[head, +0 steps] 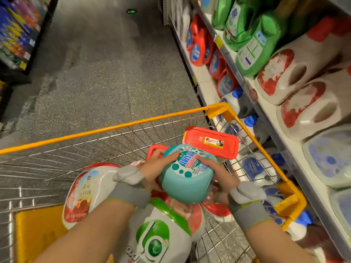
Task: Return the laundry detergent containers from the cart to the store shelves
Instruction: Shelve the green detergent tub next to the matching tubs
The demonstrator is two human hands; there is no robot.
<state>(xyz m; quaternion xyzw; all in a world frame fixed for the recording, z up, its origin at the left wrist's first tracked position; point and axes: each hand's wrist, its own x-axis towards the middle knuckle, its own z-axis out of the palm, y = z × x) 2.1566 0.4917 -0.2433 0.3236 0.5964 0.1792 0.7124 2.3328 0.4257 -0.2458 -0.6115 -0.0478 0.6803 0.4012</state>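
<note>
A teal detergent tub (185,179) with a white and blue label hangs above the wire cart (117,128), held from both sides. My left hand (159,163) grips its left edge, fingers curled over the top. My right hand (216,171) grips its right side, fingers lying across the label. Below it in the cart lie a white jug with a red label (83,194), a white jug with a green logo (157,236) and red-lidded tubs (210,142). The store shelves (266,111) run along the right, stocked with green, red and white jugs.
The cart's yellow rim (247,130) sits close to the right-hand shelving. White jugs with red labels (290,80) and green jugs (254,48) fill the upper shelf; blue-capped bottles (237,92) stand lower. Another shelf (17,35) lines the far left. Speckled aisle floor (104,63) stretches ahead.
</note>
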